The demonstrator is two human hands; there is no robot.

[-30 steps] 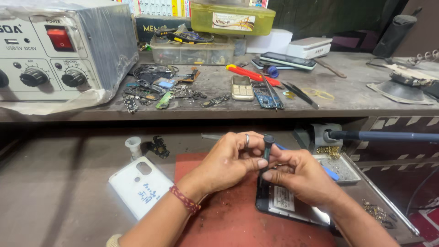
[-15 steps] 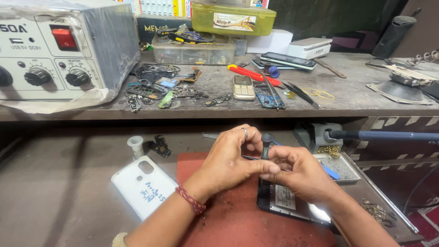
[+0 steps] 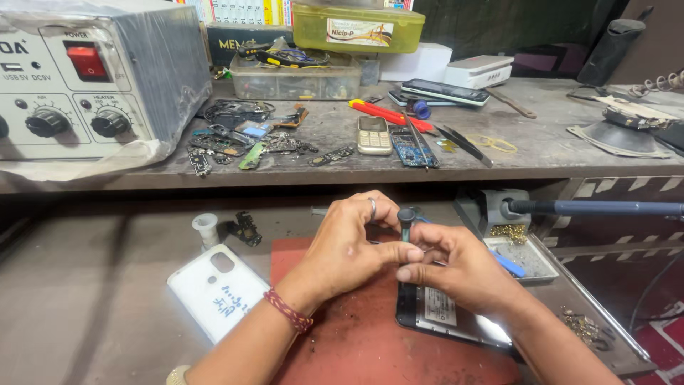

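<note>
- Nearest, a red mat (image 3: 356,342) lies on the desk (image 3: 85,299), with an opened phone (image 3: 445,314) on its right edge.
- A white phone cover (image 3: 217,289) rests left of the mat.
- The left hand (image 3: 349,246) and right hand (image 3: 459,267) meet above the phone, fingers pinched together on a small dark screwdriver (image 3: 406,221) standing upright between them.
- A small parts tray (image 3: 524,257) sits just right of the hands.
- Farther, a shelf (image 3: 541,153) carries a keypad phone (image 3: 374,134), a red tool (image 3: 388,114) and a grey rework station (image 3: 92,78) at far left.
</note>
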